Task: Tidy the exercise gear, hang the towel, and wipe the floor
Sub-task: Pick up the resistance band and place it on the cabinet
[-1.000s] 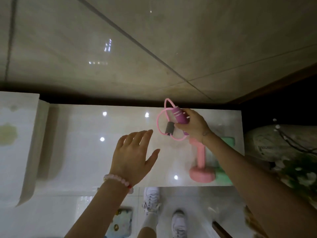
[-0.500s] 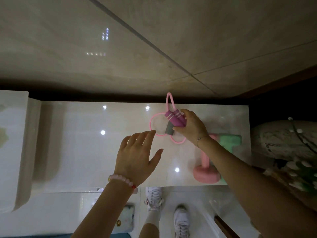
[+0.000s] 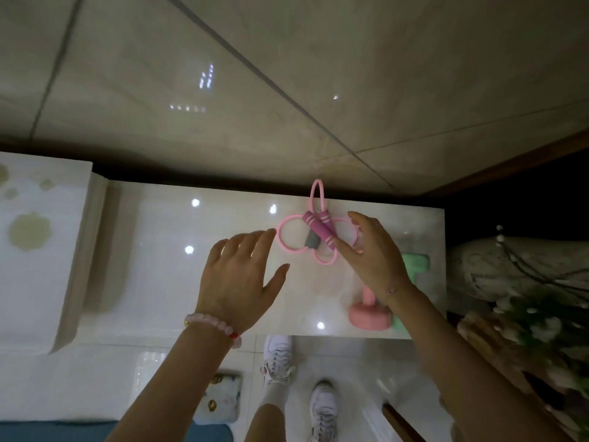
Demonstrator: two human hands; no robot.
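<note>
a: so where is the jump rope [image 3: 314, 236] sitting right now?

b: it's lying coiled on the white desk [image 3: 159, 266], centre of the frame, loops splaying out round the purple handles. it's looking parked beside the pink dumbbell [image 3: 369, 312] and the green dumbbell [image 3: 414, 261] at right, probably so the gear is grouping together.

a: and the hands?

b: the right hand [image 3: 374, 255] is hovering open just right of the handles, fingertips maybe brushing one, gripping nothing. the left hand [image 3: 243, 272] is floating open and empty, near the left loop.

a: differing from a moment ago?

b: yes, half a second back the right hand was pinching the handles; now it's releasing them.
</note>
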